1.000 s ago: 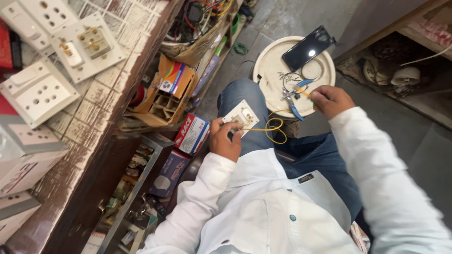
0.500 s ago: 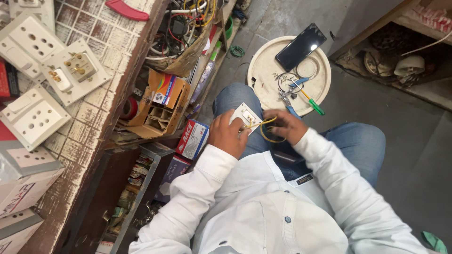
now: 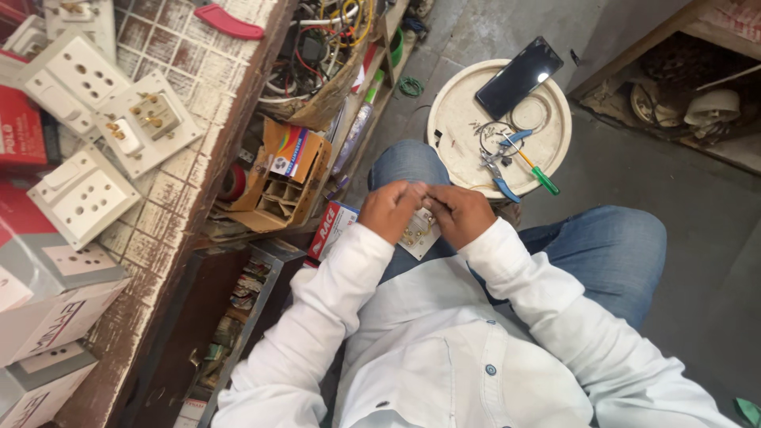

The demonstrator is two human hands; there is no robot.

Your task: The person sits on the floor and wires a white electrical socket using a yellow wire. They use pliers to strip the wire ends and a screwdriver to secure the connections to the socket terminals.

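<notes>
I see a flat black phone with a dark glossy screen (image 3: 519, 77) lying on the round white bucket lid (image 3: 460, 119). An open brown cardboard box with a multicoloured flap (image 3: 287, 170) sits on the shelf beside the counter (image 3: 198, 119). A small red-and-white carton (image 3: 331, 230) stands just below it. Grey-and-white boxes (image 3: 47, 305) stack at the counter's left edge, with a red package (image 3: 20, 131) above them.

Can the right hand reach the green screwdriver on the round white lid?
Probably yes. The right hand is busy at the switch plate, but the green screwdriver lies close on the round lid, with nothing between.
</notes>
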